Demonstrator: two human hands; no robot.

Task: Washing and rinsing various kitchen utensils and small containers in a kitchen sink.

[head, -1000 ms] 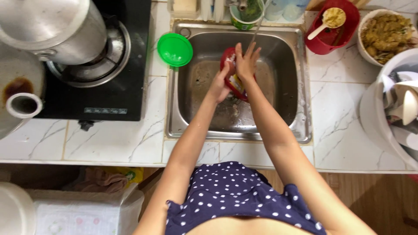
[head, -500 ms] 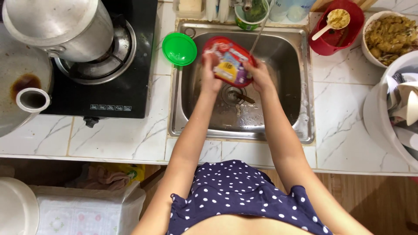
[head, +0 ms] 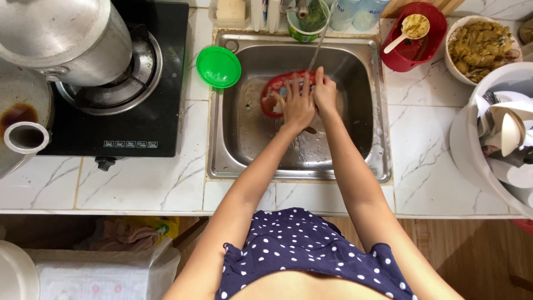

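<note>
- Far left of the hands, a metal pot (head: 61, 39) sits on the black stove (head: 133, 111).
- Just left of them, a green lid (head: 219, 66) lies on the surface (head: 133, 183) by the steel sink (head: 366, 161).
- Left hand (head: 297, 105) lies flat, fingers spread, on the red plate (head: 272, 91).
- Right hand (head: 325, 94) curls around the plate's edge under a thin water stream (head: 317, 47).
- Right of them stands a red bowl (head: 430, 39).
</note>
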